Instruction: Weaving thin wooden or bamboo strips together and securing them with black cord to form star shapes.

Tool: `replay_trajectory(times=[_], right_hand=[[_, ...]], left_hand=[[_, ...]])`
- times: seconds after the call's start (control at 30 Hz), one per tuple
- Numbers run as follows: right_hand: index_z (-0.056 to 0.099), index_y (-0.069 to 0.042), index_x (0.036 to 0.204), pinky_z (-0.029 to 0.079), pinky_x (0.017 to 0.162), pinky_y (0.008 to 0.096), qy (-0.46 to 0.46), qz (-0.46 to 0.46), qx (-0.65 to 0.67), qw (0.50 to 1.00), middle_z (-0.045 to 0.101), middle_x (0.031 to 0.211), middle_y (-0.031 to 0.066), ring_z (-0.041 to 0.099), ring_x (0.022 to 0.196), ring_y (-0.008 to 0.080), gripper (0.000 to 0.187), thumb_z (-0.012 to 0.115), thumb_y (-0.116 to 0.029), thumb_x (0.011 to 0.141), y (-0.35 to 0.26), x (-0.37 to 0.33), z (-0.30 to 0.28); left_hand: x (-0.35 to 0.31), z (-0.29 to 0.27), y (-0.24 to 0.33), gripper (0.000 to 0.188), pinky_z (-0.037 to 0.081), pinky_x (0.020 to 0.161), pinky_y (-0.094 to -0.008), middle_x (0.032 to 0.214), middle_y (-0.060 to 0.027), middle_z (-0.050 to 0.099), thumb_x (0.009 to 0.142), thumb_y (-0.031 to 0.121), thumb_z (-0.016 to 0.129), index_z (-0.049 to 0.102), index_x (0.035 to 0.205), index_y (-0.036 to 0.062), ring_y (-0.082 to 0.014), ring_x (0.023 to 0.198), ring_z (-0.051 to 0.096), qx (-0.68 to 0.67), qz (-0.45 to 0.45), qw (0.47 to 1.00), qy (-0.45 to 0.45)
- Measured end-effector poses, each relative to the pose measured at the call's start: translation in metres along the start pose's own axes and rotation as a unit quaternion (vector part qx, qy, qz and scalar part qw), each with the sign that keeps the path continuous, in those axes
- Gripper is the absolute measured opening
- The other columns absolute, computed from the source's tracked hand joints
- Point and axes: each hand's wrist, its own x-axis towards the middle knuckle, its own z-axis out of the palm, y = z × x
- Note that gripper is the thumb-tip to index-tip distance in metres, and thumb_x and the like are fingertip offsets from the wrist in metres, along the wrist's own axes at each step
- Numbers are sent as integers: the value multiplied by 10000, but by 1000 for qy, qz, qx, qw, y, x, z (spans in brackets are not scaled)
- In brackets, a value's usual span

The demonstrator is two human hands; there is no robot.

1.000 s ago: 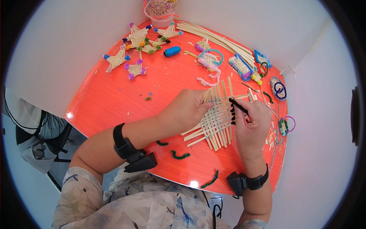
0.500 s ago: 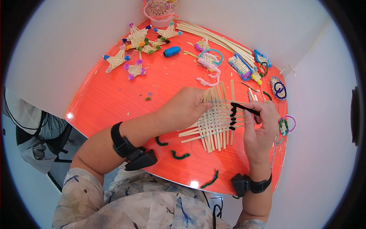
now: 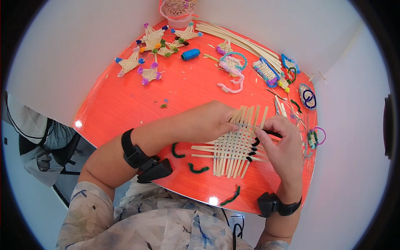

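A woven mat (image 3: 228, 152) of pale flat bamboo strips is held just above the red table, its loose strip ends sticking out on every side. My left hand (image 3: 217, 121) pinches its far left part between thumb and fingers. A black fuzzy pipe cleaner (image 3: 273, 133) is threaded in and out of the strips along the mat's right side. My right hand (image 3: 282, 143) is closed around the pipe cleaner's free far end, with thumb and fingertip meeting at a strip near the far right corner. The fingers partly hide what they pinch there.
Dark green pipe cleaner pieces (image 3: 198, 168) lie near the front edge. Star-shaped weavings (image 3: 129, 62), a blue thread spool (image 3: 191, 54) and long bamboo strips (image 3: 237, 39) are at the back. Scissors (image 3: 277, 106) and small trimmed weavings (image 3: 266, 71) lie to the right. A pink basket (image 3: 179, 21) stands behind.
The mat has tilted and shifted slightly toward me. My right hand has moved left, from holding the pipe cleaner out to the right to pinching at the mat's far right strips.
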Motion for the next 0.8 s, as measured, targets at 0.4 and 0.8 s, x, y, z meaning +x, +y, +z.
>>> replay_trajectory(times=[0.4, 0.8], right_hand=[[570, 44, 796, 446, 584, 220, 8, 151, 100, 983, 601, 705, 46, 550, 656, 46, 183, 672, -101, 843, -5, 0, 1], [605, 26, 826, 421, 593, 221, -36, 146, 206, 967, 583, 703, -9, 512, 653, 44, 123, 679, -72, 823, 5, 1, -4]], left_hand=[[1, 9, -11, 178, 462, 547, -273, 680, -82, 635, 769, 121, 737, 627, 796, -16, -95, 611, 580, -114, -30, 975, 190], [-3, 2, -7, 163, 481, 626, -229, 791, -41, 681, 816, 109, 703, 700, 922, -15, -51, 697, 592, -132, -39, 979, 151]])
